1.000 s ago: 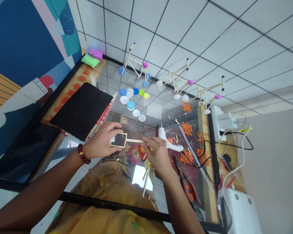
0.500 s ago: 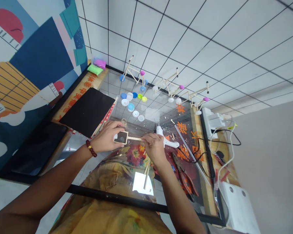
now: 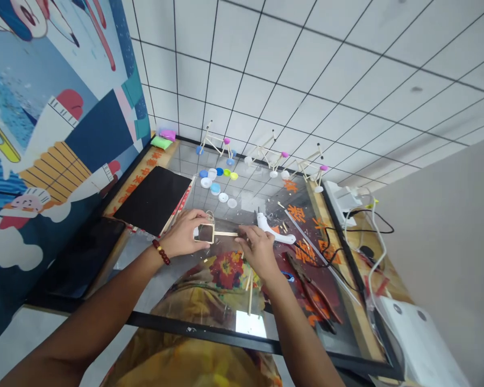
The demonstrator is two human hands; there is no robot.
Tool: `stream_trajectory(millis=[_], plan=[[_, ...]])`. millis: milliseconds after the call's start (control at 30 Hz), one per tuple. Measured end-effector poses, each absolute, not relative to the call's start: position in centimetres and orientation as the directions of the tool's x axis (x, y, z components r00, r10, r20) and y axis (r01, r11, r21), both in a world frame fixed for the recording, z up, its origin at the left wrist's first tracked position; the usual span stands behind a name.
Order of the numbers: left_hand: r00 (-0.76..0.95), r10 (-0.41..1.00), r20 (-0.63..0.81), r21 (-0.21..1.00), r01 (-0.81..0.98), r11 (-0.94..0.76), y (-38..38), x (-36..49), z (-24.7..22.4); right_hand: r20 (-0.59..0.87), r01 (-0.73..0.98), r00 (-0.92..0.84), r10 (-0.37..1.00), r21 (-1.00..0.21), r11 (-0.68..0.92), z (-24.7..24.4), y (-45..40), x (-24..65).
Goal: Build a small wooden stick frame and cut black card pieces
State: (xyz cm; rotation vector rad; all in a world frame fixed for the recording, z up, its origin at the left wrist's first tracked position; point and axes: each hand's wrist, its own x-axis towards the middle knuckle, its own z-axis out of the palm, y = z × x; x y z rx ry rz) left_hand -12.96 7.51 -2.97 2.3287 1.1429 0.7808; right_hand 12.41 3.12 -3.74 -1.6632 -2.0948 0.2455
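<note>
Closed around a small wooden-edged square frame (image 3: pixel 205 233) is my left hand (image 3: pixel 184 234), fingers on its top and bottom edges. A thin wooden stick (image 3: pixel 226 234) extends from the frame's right side. My right hand (image 3: pixel 256 246) pinches the far end of that stick. Just right of my right hand lies a white glue gun (image 3: pixel 275 229). Loose sticks (image 3: pixel 250 293) rest on the glass tabletop (image 3: pixel 210 317) below my right hand. Several bottle caps (image 3: pixel 215 188) sit beyond the hands.
Three stick-built bicycle-like models (image 3: pixel 266 153) stand along the far edge. A black sheet (image 3: pixel 155 200) lies at left. Red-handled pliers (image 3: pixel 314 301), a clear rod (image 3: pixel 322 257) and cables (image 3: pixel 377 231) are at right. Green and purple packets (image 3: pixel 161 142) sit at the far left corner.
The head view has shifted, so the table appears lower. My hands still hold the frame and stick, and the fingers of my right hand have shifted slightly at the stick's end.
</note>
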Motion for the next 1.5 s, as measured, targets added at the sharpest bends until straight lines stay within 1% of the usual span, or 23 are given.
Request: stream_trajectory(millis=[133,333,567,800,1000,1067,1233,1300,1433,1500], plan=[[0.511,0.797,0.322,0.57,0.567,-0.594,7.2,-12.9,-2.7,0.244,0.89,-0.192,0.951,-0.364,0.273,-3.9,3.0,12.6],[0.554,0.741,0.38,0.559,0.501,-0.661,6.8,-12.7,-2.6,0.244,0.894,-0.206,0.948,-0.347,0.284,-3.6,2.8,12.4],[0.552,0.71,0.437,0.489,0.517,-0.702,6.9,-12.7,-2.9,0.249,0.902,-0.208,0.946,-0.326,0.284,-3.8,2.8,12.3],[0.599,0.656,0.459,0.451,0.479,-0.753,6.9,-12.7,-2.8,0.276,0.884,-0.095,0.956,-0.419,0.208,-4.2,3.2,12.4],[0.634,0.631,0.447,0.448,0.452,-0.771,6.7,-12.7,-2.6,0.307,0.877,-0.073,0.949,-0.433,0.207,-4.1,3.3,13.0],[0.635,0.632,0.445,0.463,0.441,-0.769,6.4,-12.6,-2.3,0.314,0.883,-0.064,0.947,-0.424,0.2,-4.0,3.3,13.2],[0.625,0.642,0.444,0.552,0.374,-0.745,5.6,-12.0,-1.5,0.359,0.898,-0.045,0.932,-0.395,0.195,-3.5,3.3,13.8],[0.62,0.652,0.436,0.577,0.364,-0.731,5.5,-12.0,-1.2,0.382,0.891,-0.015,0.924,-0.415,0.186,-3.2,3.3,14.1],[0.619,0.691,0.374,0.661,0.344,-0.667,5.7,-12.3,-0.9,0.424,0.87,0.048,0.904,-0.462,0.171,-3.0,3.3,14.8],[0.661,0.667,0.343,0.647,0.348,-0.678,6.0,-12.5,-0.8,0.438,0.866,0.067,0.896,-0.472,0.166,-3.0,3.4,15.1]])
